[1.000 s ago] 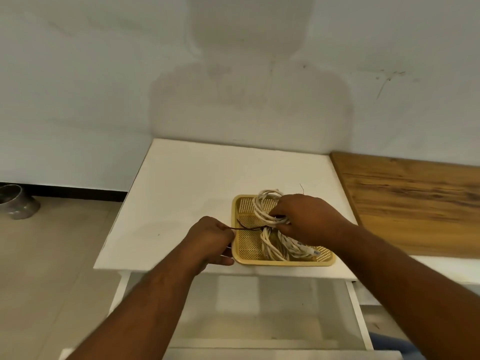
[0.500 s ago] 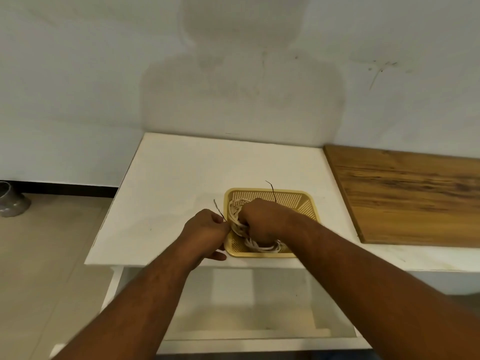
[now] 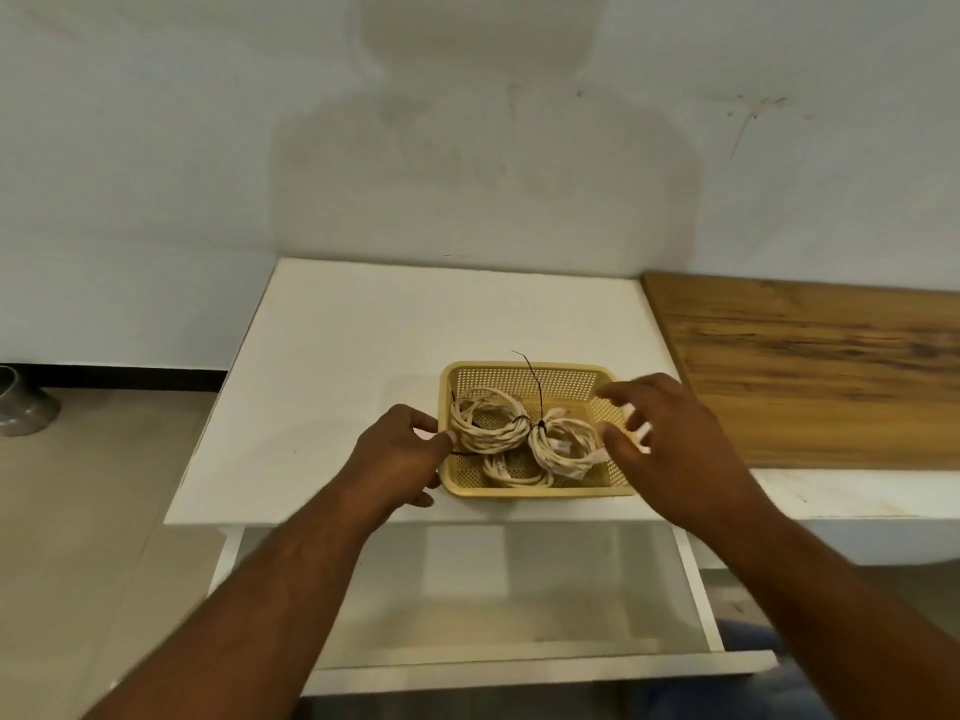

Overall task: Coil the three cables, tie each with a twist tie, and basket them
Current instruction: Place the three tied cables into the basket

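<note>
A yellow perforated basket [image 3: 535, 492] sits near the front edge of the white table [image 3: 363, 356]. Three coiled white cables lie inside: one at the left [image 3: 485, 423], one at the right [image 3: 563, 445], and a smaller one in front [image 3: 511, 471]. A black twist tie [image 3: 535, 389] stands up between the two larger coils. My left hand [image 3: 400, 459] is at the basket's left rim, its thumb and finger pinching the end of another dark twist tie [image 3: 462, 452]. My right hand [image 3: 660, 439] hovers over the basket's right side with fingers spread, holding nothing.
A wooden board [image 3: 810, 376] lies to the right of the white table. An open white drawer [image 3: 509, 595] juts out below the table's front edge. A metal bowl [image 3: 21, 402] stands on the floor at far left. The wall is close behind.
My right hand has let go of the cable coil and lifted off to the right, open. The coil now lies in the basket. My left hand stays at the left rim.
</note>
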